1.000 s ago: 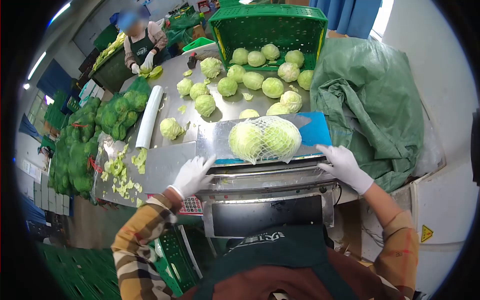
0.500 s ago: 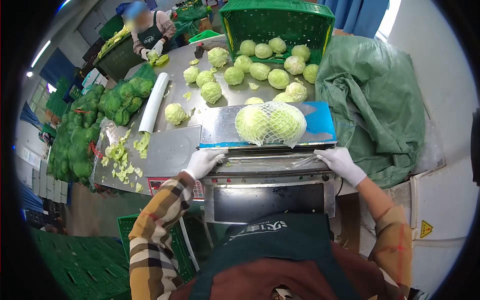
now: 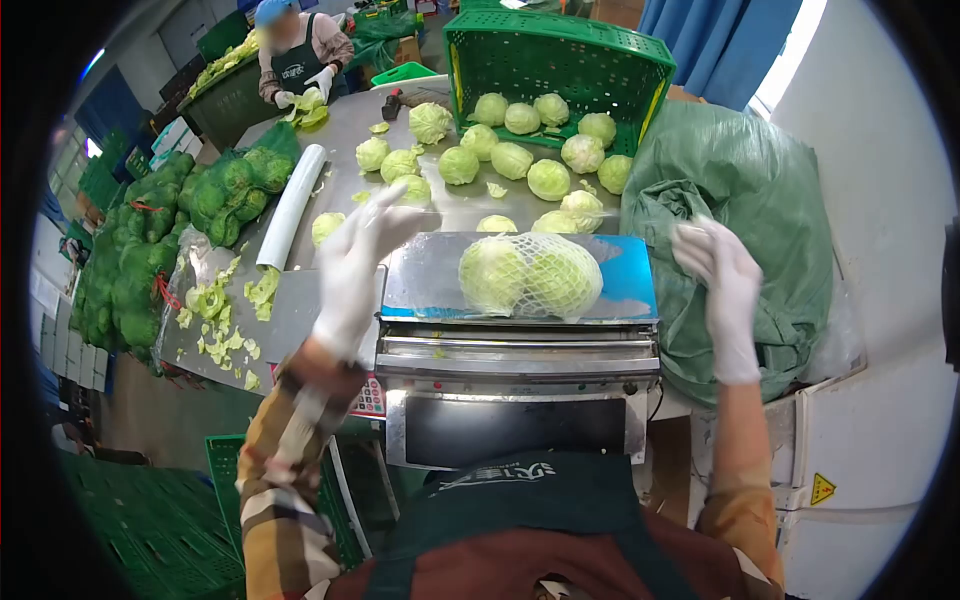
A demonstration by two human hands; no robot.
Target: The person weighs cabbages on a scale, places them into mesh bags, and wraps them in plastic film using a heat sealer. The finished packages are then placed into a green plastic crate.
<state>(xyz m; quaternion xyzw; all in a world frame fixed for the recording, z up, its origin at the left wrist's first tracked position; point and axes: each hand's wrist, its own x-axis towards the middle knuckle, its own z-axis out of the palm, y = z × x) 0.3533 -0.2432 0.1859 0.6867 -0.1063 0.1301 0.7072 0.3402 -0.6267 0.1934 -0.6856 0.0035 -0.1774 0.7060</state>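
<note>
My left hand [image 3: 365, 265], white-gloved, is raised left of the wrapping machine's tray [image 3: 420, 275]. Its fingers are stretched out and slightly blurred, with nothing visible in them. My right hand [image 3: 722, 285], also gloved, is up at the tray's right over the green sheet, fingers extended. Whether clear film hangs from either hand is not visible. Between my hands, two cabbages in white netting [image 3: 530, 276] lie on the metal and blue tray. Closer to me are the machine's metal rollers [image 3: 515, 355] and dark plate [image 3: 515, 428].
Loose cabbages [image 3: 459, 166] and a tipped green crate [image 3: 560, 60] are behind the tray. A white roll [image 3: 292, 205], leaf scraps [image 3: 212, 310] and netted cabbage sacks [image 3: 130, 270] are left; a green sheet [image 3: 740, 170] is right. Another person [image 3: 300, 60] handles leaves at back left.
Both my hands have risen and moved forward from the machine's front edge, where they held clear film. The netted cabbages remain on the tray. The view has shifted slightly.
</note>
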